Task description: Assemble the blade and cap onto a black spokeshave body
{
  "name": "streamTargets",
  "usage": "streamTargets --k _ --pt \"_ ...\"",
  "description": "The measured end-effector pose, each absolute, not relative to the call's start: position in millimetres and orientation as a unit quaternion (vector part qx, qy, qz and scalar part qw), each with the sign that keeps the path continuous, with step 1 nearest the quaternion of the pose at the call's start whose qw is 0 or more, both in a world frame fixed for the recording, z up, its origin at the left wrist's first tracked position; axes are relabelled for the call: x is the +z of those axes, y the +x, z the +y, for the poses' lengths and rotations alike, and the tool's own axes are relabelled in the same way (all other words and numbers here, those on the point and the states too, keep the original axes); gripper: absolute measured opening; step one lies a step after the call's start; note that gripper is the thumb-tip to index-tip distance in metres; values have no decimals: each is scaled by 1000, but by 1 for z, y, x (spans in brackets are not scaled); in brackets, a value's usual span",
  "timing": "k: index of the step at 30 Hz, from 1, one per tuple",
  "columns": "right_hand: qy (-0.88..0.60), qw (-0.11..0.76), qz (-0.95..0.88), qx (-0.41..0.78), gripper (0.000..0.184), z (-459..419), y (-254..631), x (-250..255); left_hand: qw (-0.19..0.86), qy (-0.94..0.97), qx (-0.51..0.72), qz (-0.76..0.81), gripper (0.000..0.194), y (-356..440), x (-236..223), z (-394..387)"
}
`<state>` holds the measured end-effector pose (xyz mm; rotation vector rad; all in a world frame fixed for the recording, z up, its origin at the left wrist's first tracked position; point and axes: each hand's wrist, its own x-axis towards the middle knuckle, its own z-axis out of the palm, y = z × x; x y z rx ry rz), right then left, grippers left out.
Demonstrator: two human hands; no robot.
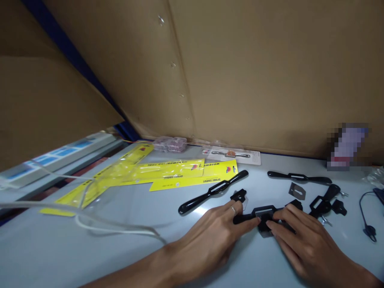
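Note:
In the head view, a black spokeshave (264, 209) lies on the table between both hands. My left hand (220, 226), with a ring on one finger, is closed around its left handle, the index fingertip touching the blade at the middle. My right hand (303, 236) grips the other side, its fingers pressed on the dark cap and metal blade (265, 233). Beyond them lie one black spokeshave body (217, 190) and another spokeshave body (300, 177). A loose blade (297, 191) and a black cap piece (239, 195) rest nearby.
Yellow printed cards (192, 176) and clear plastic blisters spread at the left. White cables (120, 228) cross the near left. A power strip (60, 156) runs along the left edge. At right sit more spokeshave parts (325, 204) and a black cord (370, 230). A cardboard wall (255, 80) stands behind.

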<state>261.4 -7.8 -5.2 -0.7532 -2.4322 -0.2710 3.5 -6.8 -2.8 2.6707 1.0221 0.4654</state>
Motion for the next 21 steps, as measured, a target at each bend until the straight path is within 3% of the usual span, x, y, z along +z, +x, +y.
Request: streamTargets --k 11,21 --pt "-294 203 -933 -51 20 -7 257 7 102 921 178 332 80 0 -9 -6" --pt "-206 148 -941 -222 26 -9 254 10 101 919 188 332 66 1 -7 -5"
